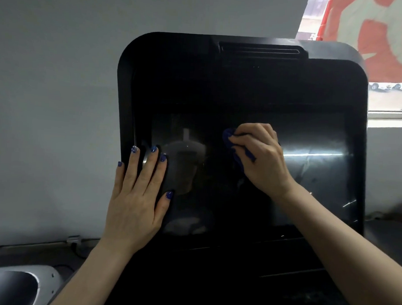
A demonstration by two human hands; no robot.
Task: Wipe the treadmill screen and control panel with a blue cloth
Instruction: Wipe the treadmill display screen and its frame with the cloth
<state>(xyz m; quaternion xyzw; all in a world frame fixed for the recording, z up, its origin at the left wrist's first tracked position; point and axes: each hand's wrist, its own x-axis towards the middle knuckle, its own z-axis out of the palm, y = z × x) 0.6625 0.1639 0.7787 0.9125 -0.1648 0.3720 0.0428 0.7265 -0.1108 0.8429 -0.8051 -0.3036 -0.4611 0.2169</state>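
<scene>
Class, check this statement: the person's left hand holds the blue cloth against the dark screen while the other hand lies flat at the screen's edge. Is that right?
Not quite. The head view shows the right hand holding the blue cloth against the screen; the left hand lies flat at its edge.

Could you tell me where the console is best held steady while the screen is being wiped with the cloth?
Probably at its left edge, from the front-left: the console tilts back, and its rounded rim there is bare. The left hand already lies flat across that rim, clear of the right hand gripping the blue cloth mid-screen.
</scene>
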